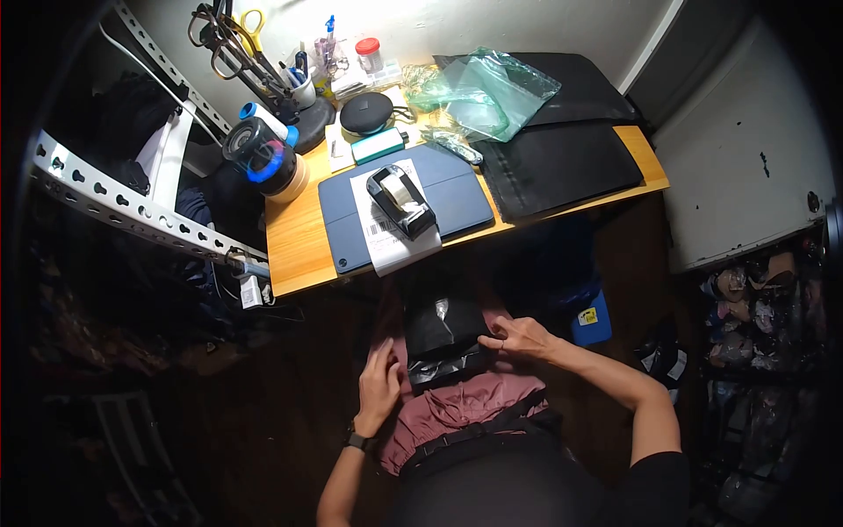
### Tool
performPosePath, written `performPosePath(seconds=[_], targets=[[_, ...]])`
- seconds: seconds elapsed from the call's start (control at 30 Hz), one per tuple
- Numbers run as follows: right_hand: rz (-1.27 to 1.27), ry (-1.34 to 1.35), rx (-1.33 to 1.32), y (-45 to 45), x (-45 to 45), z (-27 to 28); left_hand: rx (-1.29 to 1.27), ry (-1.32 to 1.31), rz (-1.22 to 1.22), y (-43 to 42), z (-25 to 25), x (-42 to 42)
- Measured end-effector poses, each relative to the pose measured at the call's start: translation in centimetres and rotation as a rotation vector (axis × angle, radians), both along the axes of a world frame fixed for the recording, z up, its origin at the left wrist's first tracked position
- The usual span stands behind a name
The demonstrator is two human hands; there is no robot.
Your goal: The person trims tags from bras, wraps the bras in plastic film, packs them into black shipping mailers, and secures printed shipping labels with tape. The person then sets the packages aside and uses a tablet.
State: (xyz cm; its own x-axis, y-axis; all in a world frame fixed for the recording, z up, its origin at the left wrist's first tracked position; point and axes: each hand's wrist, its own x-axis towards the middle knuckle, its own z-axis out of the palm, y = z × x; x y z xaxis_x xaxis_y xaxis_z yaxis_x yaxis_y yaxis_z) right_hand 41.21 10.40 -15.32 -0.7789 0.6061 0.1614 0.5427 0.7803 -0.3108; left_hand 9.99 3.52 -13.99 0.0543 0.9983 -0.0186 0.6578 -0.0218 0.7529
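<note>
A black package (442, 329) with a shiny plastic edge lies across my lap, over the pinkish shorts (474, 400). At its left side is my left hand (379, 385), fingers stretched and slightly apart, with nothing visible in them. My right hand (518, 337) is at the package's right edge, its thumb and index finger pressed together there; what they pinch is too small to make out. On the table above, a black tape dispenser (401, 202) rests on white paper (378, 230), which lies over a blue-grey folder-like case (457, 189).
The wooden table (294, 255) has its front edge just beyond my lap. On it are black flat pouches (566, 167), green-tinted plastic bags (505, 97), a teal box (378, 146) and a lit speaker (263, 158). A metal shelf frame (132, 202) stands left, a white door (746, 158) right.
</note>
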Motion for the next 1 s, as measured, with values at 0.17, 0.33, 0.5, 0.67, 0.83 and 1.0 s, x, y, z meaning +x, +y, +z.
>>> performPosePath(seconds=[0.17,0.33,0.5,0.67,0.83,1.0], targets=[[0.159,0.235,0.233,0.5,0.5,-2.1,0.591,0.312,-0.508,1.4,-2.4,-0.5],[0.125,0.242,0.153,-0.3,1.1,-2.0,0.554,0.252,-0.546,1.4,-2.2,-0.6],[-0.295,0.438,-0.372,-1.1,-0.4,-2.8,0.322,0.129,-0.2,1.4,-1.7,0.4],[-0.69,0.473,-0.559,0.0,-3.6,-2.2,-0.173,0.034,0.228,3.2,-2.9,2.3],[-1.197,0.449,-0.44,1.4,-1.7,-2.0,-0.181,0.003,0.326,4.6,-3.4,1.5],[-1.216,0.174,-0.367,-2.5,4.9,-9.0,-0.69,-0.436,0.208,4.3,-1.1,0.0]])
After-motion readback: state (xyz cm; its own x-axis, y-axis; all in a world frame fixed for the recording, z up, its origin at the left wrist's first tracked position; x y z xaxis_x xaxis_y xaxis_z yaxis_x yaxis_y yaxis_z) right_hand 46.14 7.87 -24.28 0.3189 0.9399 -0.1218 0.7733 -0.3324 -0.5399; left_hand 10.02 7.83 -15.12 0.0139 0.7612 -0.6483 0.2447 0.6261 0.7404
